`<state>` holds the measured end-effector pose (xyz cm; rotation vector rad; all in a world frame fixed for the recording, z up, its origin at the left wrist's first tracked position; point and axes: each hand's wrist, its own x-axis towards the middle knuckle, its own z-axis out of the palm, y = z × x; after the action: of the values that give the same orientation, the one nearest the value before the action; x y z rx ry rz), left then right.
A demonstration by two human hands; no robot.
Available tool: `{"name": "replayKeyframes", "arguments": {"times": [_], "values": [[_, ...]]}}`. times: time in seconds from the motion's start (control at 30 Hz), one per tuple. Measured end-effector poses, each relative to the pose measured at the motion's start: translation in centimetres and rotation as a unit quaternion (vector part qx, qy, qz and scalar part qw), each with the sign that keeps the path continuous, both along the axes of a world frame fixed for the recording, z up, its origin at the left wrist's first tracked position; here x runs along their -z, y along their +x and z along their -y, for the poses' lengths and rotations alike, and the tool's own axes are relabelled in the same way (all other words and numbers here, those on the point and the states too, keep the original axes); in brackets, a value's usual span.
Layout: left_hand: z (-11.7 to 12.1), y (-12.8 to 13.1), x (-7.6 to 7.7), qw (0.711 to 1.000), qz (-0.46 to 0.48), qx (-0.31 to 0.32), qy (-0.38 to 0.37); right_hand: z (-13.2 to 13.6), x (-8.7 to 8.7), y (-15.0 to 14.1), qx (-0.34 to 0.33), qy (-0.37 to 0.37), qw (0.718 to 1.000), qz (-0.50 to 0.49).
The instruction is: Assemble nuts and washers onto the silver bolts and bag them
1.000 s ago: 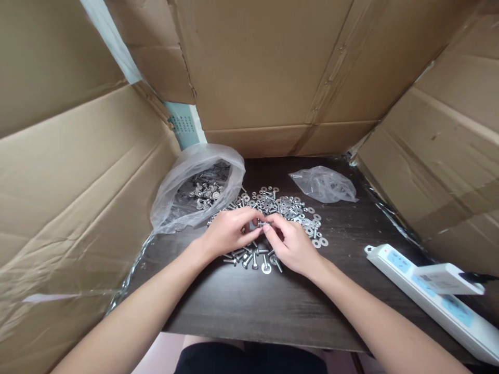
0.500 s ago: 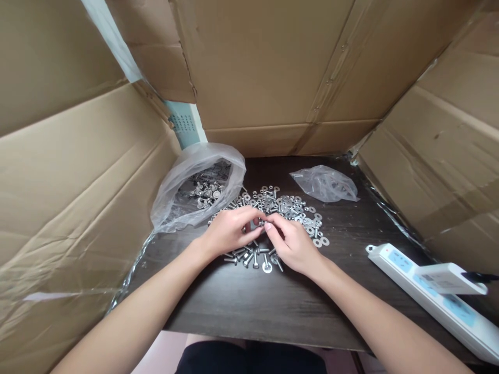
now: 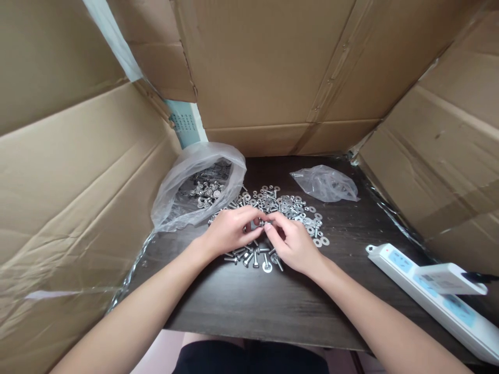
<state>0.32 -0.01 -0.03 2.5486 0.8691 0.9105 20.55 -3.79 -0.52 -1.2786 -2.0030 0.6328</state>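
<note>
A small metal bolt (image 3: pixel 261 223) sits between my two hands above the pile of hardware. The fingers and thumb of my left hand (image 3: pixel 233 228) pinch its left end. At its right end, the thumb and forefinger of my right hand (image 3: pixel 291 240) close on it, hiding much of it; any nut or washer on it is too small to make out. Around and beneath the hands lie loose washers (image 3: pixel 312 210), nuts and bolts. Nearer to me, several bolts (image 3: pixel 255 258) lie on the dark table (image 3: pixel 249 306), one with a washer (image 3: pixel 267 267) at its end.
An open clear plastic bag (image 3: pixel 167 208) holding bolt-and-washer pieces (image 3: pixel 208 193) lies at the left. A crumpled clear bag (image 3: pixel 325 183) rests at the back right. A white power strip (image 3: pixel 424 296) with a plugged-in adapter runs along the right. Cardboard walls (image 3: pixel 273 67) enclose the table.
Both hands stay in nearly the same place, still pinching the bolt, with only slight finger movement. The whole view has shifted very slightly.
</note>
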Motion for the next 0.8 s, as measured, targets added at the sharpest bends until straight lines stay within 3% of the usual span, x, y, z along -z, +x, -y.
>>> {"name": "replayKeyframes", "arguments": {"times": [0.8], "values": [[-0.08,-0.13,-0.14,1.000,-0.005,-0.001,-0.009,0.03,0.08,0.04,-0.005,0.000,1.000,0.008]]}}
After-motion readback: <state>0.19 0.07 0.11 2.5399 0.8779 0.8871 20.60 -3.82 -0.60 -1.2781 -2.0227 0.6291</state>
